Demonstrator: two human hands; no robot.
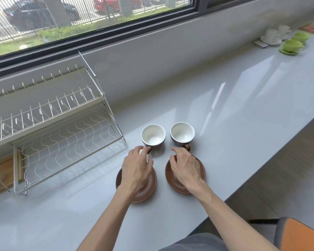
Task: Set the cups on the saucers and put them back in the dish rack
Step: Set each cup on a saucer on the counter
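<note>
From the head camera: two brown cups with white insides stand upright on the pale surface (234,124), just right of the dish rack (58,134). The left cup (153,135) and right cup (182,132) sit side by side, handles toward the person. Nearer the person than the cups lie two brown saucers, the left saucer (147,189) and right saucer (178,180), both bare of cups. The left hand (136,171) hovers over its saucer, fingers curled at the left cup's handle; whether they pinch it, I cannot tell. The right hand (184,167) reaches over its saucer, fingers loosely bent, just short of the right cup's handle. Far right of the rack, green cups (293,45) and white cups (272,35) sit on saucers.
</note>
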